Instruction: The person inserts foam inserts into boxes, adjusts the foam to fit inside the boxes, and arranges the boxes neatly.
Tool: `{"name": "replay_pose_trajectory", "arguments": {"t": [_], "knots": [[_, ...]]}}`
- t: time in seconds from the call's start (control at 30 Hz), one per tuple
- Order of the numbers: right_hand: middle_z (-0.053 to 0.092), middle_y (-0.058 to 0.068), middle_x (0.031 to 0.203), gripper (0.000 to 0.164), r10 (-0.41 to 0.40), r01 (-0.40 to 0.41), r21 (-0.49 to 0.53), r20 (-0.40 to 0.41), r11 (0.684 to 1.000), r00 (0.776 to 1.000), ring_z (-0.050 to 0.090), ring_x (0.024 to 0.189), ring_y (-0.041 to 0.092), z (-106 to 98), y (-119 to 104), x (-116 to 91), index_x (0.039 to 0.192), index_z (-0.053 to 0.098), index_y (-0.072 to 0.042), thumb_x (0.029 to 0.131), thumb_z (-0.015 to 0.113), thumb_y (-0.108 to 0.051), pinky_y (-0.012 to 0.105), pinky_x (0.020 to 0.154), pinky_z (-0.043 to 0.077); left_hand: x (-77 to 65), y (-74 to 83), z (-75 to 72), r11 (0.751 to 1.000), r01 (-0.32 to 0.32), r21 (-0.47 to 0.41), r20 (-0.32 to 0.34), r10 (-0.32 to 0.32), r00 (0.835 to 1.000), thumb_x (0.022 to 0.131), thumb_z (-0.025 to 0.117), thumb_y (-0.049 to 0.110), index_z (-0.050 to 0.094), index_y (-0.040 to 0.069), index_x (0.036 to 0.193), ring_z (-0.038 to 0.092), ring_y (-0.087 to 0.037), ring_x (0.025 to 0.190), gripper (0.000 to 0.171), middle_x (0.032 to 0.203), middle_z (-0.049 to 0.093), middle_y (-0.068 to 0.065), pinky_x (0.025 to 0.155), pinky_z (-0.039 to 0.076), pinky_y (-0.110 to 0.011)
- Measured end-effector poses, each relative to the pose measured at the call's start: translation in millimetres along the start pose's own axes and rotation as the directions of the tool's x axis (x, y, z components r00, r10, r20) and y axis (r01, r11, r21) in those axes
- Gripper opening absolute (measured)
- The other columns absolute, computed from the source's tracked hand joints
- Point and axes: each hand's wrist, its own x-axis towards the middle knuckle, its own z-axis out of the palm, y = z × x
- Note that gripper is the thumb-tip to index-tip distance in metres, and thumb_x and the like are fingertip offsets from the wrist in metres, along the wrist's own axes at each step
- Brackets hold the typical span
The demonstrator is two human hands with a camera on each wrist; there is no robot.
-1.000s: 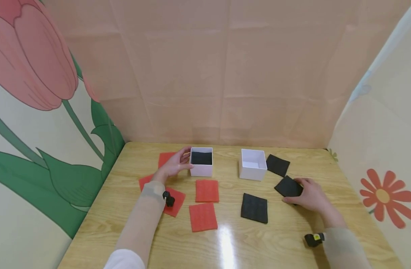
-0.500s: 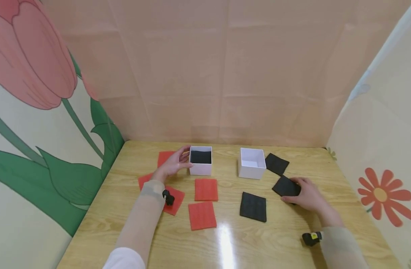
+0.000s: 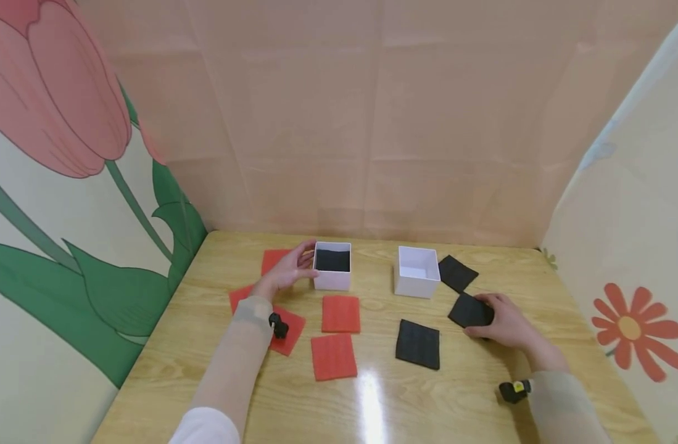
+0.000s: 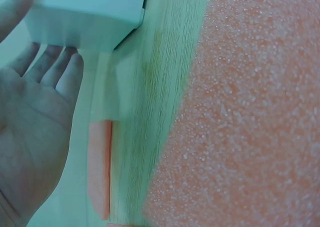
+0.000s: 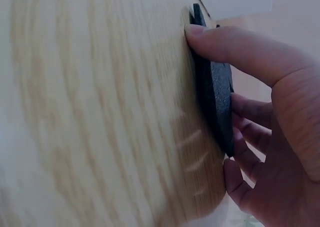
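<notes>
A white box (image 3: 332,282) holding black foam pieces (image 3: 333,260) stands left of centre at the back in the head view. Against its left side rests my left hand (image 3: 287,269), thumb near the front corner and fingers reaching toward the back one. In the left wrist view the fingers look nearly straight, their tips right at the box's edge. My right hand (image 3: 505,320) pinches a black foam square (image 3: 467,309) by its right edges. In the right wrist view that square's near side shows tilted against the wood, thumb on one face and fingers behind.
A second white box (image 3: 415,285), with its bare bottom showing, stands right of centre. Black squares (image 3: 418,344) lie before and beside it. Several red foam squares (image 3: 334,356) lie at the left, some under the left forearm. A patterned cloth backdrop (image 3: 372,123) borders the table (image 3: 294,401).
My right hand has shifted slightly to the left together with the black foam square. The left hand stays at the box. The head view sways a little.
</notes>
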Motion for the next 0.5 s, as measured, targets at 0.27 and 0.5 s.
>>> {"name": "replay_pose_trajectory", "arguments": {"t": [0.27,0.5], "knots": [[0.04,0.039,0.15,0.102,-0.023,0.023,0.019,-0.019,1.0,1.0,0.041,0.134,0.058,3.4,4.8,1.6,0.148,0.05,0.006,0.078,0.094,-0.054,0.076,0.108,0.036,0.6,0.8,-1.0,1.0,0.008,0.013,0.001,-0.008,1.0,0.096,0.081,0.012,0.028,0.012,0.169,0.034,-0.031,0.158,0.09,0.173,0.031,-0.012,0.125,0.032,-0.042],[0.041,0.038,0.15,0.1,-0.03,0.031,0.033,-0.014,0.999,0.999,0.04,0.135,0.058,3.8,5.4,-0.3,0.149,0.05,0.006,0.079,0.094,-0.052,0.076,0.108,0.035,1.2,-0.5,-1.4,1.0,0.013,0.019,0.008,-0.013,1.0,0.096,0.08,0.01,0.025,0.008,0.169,0.033,-0.032,0.158,0.091,0.173,0.029,-0.015,0.126,0.031,-0.044]]}}
